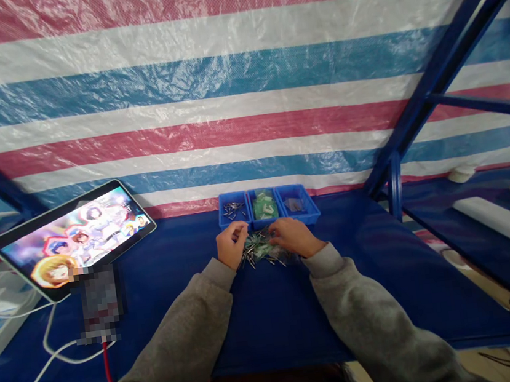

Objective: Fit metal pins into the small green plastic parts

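Just one cam here, head-worn, first-person angle. Looks forward and down over both forearms, pretty much centered on blue table point(271, 325). Left hand point(233, 246) and right hand point(295, 237) sit mid-frame, kinda small, so lens isn't super close. Table's near edge runs along bottom, striped sheet point(217, 34) behind fills upper half. Wide view too, catches tablet point(75, 241) far left and side bench point(502, 272) off right.

Tablet point(72, 238) L of 3 bins point(300, 217), mixed pile point(262, 247) just before them.
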The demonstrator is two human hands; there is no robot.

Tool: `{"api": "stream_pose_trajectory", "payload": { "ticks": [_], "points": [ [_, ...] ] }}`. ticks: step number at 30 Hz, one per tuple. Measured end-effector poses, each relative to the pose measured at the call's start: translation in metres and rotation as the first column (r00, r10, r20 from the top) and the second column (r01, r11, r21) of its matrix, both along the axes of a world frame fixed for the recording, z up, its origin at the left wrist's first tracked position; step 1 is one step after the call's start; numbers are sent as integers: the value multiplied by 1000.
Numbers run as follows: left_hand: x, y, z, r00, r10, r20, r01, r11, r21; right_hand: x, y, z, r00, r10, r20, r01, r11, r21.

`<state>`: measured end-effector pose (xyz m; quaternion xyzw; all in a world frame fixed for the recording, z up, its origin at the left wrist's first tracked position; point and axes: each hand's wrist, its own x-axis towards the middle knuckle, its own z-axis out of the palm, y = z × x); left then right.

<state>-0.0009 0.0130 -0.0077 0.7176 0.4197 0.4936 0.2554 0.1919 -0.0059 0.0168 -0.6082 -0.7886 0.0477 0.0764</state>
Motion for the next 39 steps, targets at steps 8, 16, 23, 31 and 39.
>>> {"api": "stream_pose_trajectory", "payload": {
  "ticks": [8, 16, 23, 31, 39],
  "points": [
    [0, -1, 2, 1000, -6, -5, 6, 1000, 1, 0, -1, 1, 1000, -9, -2, 9, 1000, 8],
    [1, -2, 3, 1000, 5, -9, -5, 1000, -5, -2, -2, 2, 999, -50, 4, 50, 999, 6],
    [2, -4, 6, 1000, 13, -5, -14, 1000, -14, -4, -4, 1, 997, -76, 25, 75, 996, 37],
    [2, -4, 6, 1000, 3, 9, -3, 1000, -21, -10, -4, -2, 990, -133, 56, 129, 989, 73],
    [1, -7, 10, 1000, 21, -19, -20, 999, 42, -9, -4, -2, 974, -197, -110, 220, 941, 259]
  ]
}}
